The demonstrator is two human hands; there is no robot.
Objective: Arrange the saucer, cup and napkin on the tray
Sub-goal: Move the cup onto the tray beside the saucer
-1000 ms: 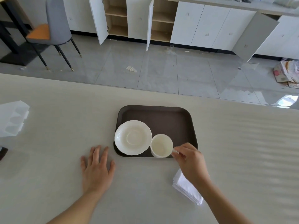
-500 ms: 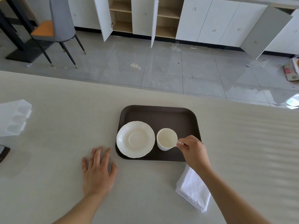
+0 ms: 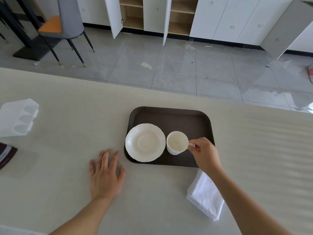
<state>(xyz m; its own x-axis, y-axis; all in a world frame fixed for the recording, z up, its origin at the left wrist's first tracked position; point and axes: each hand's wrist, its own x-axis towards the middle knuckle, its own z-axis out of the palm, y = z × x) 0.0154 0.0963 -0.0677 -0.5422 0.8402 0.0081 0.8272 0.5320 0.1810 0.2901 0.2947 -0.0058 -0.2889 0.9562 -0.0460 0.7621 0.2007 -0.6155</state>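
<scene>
I see a dark brown tray, rectangular with rounded corners and a matte, slightly grainy surface, lying on the pale, smooth table. On its near-left part sits a white glossy saucer, round with a gently scalloped rim and a shallow ring in the middle; its edge at 9 o'clock reaches a little past the tray's rim. Just beside the saucer, at its 3 o'clock, stands a white ceramic cup, upright and empty, on the tray floor. My right hand pinches the small handle of the cup between thumb and fingertips, at the cup's 3 o'clock. My left hand lies flat on the table with fingers spread, at about 8 o'clock from the tray and near it. A folded white cloth napkin with soft layered edges lies on the table at 5 o'clock from the tray, partly under my right forearm. At far 9 o'clock is a translucent plastic container.
</scene>
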